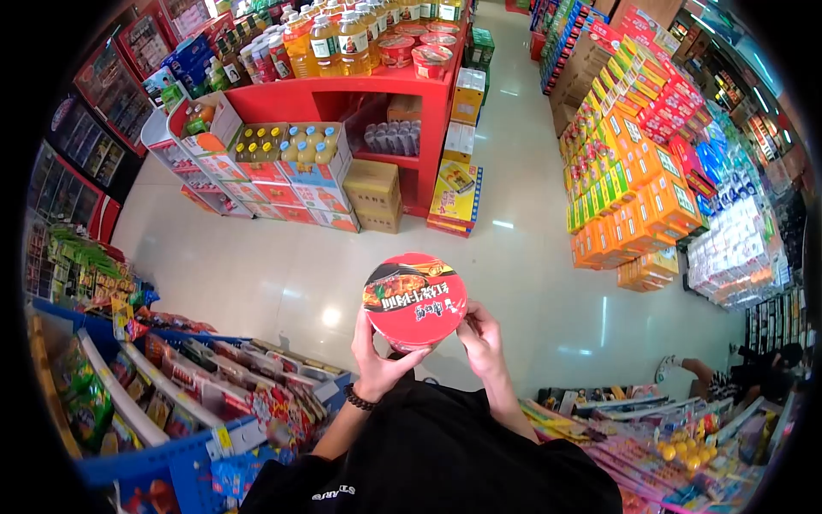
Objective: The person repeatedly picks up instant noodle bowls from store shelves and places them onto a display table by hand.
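Observation:
A red instant noodle cup (413,321) is held out in front of my black shirt, its printed lid turned up toward me. The lid shows a food picture and lettering that reads upside down from here. My left hand (382,364), with a dark beaded bracelet at the wrist, grips the cup's left and near side, thumb across the bottom edge. On the right side, my right hand (484,343) presses its fingers against the cup. Most of the cup's wall is hidden under the lid.
Ahead stands a red display counter (342,86) with oil bottles (353,43) and similar noodle cups (431,60). Stacked orange boxes (638,214) line the aisle at right. A blue snack rack (188,463) is close at left. A person (753,373) is low at far right.

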